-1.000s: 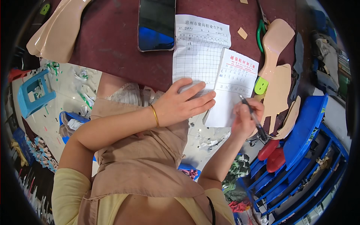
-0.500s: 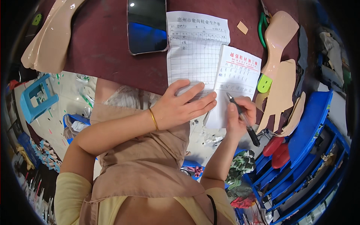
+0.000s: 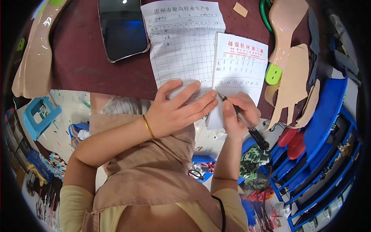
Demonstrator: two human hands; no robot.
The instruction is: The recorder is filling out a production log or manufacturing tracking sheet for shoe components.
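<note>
Right grip (image 3: pixel 239 115): pen (image 3: pixel 256 137) held, tip at notepad (image 3: pixel 240 77) left side.
Left grip (image 3: pixel 174 110): spread wide, laid over gridded sheet (image 3: pixel 181 50) near end.

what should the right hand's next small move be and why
Probably write at the left of the pad, just under the last handwritten row: the right hand holds the pen with its tip there, the space below looks blank, and the left hand reaches to the pad's left edge.
</note>
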